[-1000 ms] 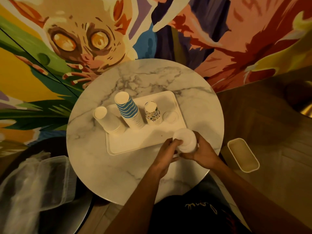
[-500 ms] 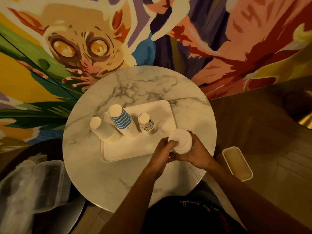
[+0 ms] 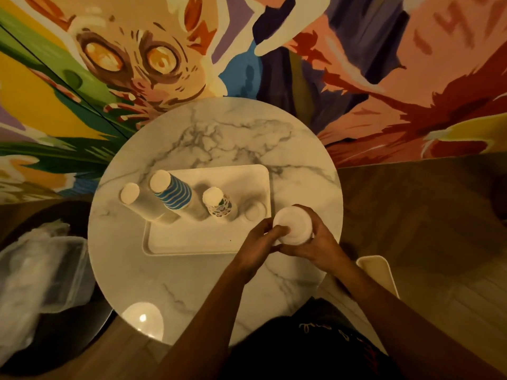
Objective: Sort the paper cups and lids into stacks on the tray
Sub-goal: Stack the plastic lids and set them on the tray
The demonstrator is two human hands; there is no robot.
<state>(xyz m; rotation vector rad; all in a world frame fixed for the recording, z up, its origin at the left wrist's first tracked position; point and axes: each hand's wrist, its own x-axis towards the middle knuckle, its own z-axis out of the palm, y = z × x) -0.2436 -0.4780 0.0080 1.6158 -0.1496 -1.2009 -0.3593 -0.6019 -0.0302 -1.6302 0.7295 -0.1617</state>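
– Two hands meet on one thing: the left hand (image 3: 258, 242) and the right hand (image 3: 318, 249) both hold a white round stack (image 3: 293, 224)
– How do they hold it?
– The right hand's fingers are curled round its far and right side. The left hand's fingertips pinch its left rim. Whether it is lids or cups I cannot tell, but its side looks ridged.
– Where is it?
– Lifted, just off the near right corner of the tray (image 3: 192, 242), above the marble tabletop (image 3: 219, 133).
– What is on the tray?
– Four things stand in a row along its far half. Nearest the hands lies a low white round lid (image 3: 255, 211), flat on the tray. Left of it stands a short patterned cup stack (image 3: 219, 202), closed white end up. Next comes a taller blue-striped cup stack (image 3: 172, 192). Last is a plain white cup stack (image 3: 142, 204) at the tray's left edge.
– Do the stacks touch?
– The striped and plain ones stand just beside each other, and the patterned one is a little apart.
– And past the tabletop?
– A beige tub (image 3: 375, 272) sits on the wooden floor to the right, near the right forearm. A clear plastic container (image 3: 46, 272) with crumpled film lies to the left. A painted wall (image 3: 384, 78) with a wide-eyed animal stands behind
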